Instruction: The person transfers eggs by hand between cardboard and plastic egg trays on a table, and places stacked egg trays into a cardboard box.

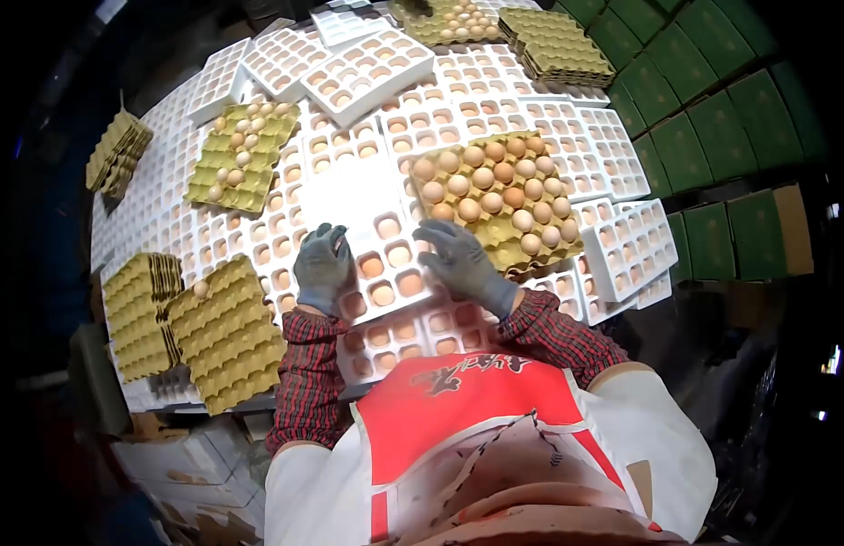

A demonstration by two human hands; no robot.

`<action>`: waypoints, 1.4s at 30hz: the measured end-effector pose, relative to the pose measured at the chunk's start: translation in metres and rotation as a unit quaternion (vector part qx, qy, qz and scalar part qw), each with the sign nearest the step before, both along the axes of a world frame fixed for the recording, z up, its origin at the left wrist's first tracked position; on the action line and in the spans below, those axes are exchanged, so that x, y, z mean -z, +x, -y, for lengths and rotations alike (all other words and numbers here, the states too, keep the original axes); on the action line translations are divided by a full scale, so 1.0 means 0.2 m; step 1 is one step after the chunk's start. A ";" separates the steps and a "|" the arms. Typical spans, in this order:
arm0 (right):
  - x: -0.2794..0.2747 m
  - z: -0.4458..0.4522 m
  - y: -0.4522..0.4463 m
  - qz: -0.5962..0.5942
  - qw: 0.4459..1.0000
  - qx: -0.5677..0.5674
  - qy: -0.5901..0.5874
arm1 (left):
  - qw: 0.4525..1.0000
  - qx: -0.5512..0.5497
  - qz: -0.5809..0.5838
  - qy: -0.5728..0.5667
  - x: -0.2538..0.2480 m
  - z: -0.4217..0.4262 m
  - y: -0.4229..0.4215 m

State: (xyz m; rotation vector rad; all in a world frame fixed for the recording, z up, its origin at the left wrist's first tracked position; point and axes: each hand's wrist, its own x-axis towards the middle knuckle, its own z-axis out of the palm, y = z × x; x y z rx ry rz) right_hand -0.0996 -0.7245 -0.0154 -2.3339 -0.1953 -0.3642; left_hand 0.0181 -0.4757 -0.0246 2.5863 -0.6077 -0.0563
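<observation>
A white foam egg tray (pixel 359 309) lies in front of me, with brown eggs in several of its cups. Its far part is washed out by glare. My left hand (pixel 322 267), in a grey glove, rests at the tray's left side, fingers slightly bent and apart, with no egg visible in it. On the tray's right side is my right hand (pixel 466 264), also gloved, its thumb and fingers spread toward the eggs and holding nothing visible. Just beyond that hand sits a yellow-green pulp tray (pixel 522 254) carrying many brown eggs, with some bare cups near the hand.
More foam trays with eggs cover the table. Another pulp tray (pixel 204 173) holds some eggs at the left. Stacked pulp trays (pixel 140 314) stand front left, others (pixel 558 50) at the back. Loose foam trays (pixel 629 250) overlap at the right, beside green boxes (pixel 718 136).
</observation>
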 end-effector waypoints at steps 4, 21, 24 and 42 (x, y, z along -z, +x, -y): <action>-0.05 0.38 0.06 -0.066 0.988 0.037 -0.138 | 0.977 0.047 0.157 -0.135 0.10 0.24 0.05; -0.06 0.52 0.47 -0.108 0.956 -0.055 -0.266 | 0.904 0.034 -0.128 -0.407 0.11 0.68 -0.03; 0.00 0.75 0.48 -0.159 0.946 -0.024 0.282 | 0.953 0.120 -0.020 -0.278 0.07 0.69 0.09; -0.13 0.40 0.82 -0.094 0.991 -0.061 -0.075 | 0.977 -0.132 0.022 -0.169 0.08 -0.12 0.16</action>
